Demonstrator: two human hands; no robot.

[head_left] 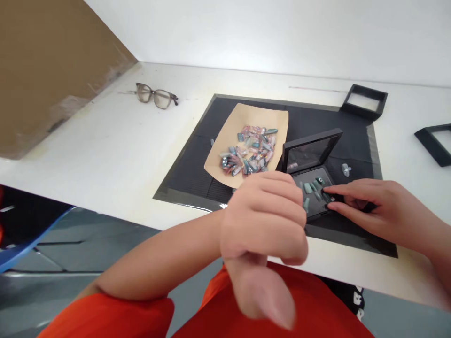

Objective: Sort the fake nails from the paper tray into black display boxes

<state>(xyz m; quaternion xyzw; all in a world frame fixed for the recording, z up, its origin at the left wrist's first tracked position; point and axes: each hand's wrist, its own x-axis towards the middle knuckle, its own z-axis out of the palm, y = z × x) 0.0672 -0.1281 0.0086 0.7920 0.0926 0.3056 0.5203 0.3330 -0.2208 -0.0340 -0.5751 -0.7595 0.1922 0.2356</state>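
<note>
My left hand is raised in front of the table edge, its fingers curled into a fist and its thumb pointing down; nothing shows in it. At the right, my right hand pinches a dark green press-on nail between thumb and index finger, over an open black display case. Several green press-on nails lie inside the case, whose lid with a clear window stands up. Part of the case is hidden behind my left hand. Left of it, a tan paper tray holds a heap of mixed press-on nails.
A black mat lies under the tray and case. One pale nail rests on it. Two more black frames are at the right. Glasses sit at the back left, near a brown board.
</note>
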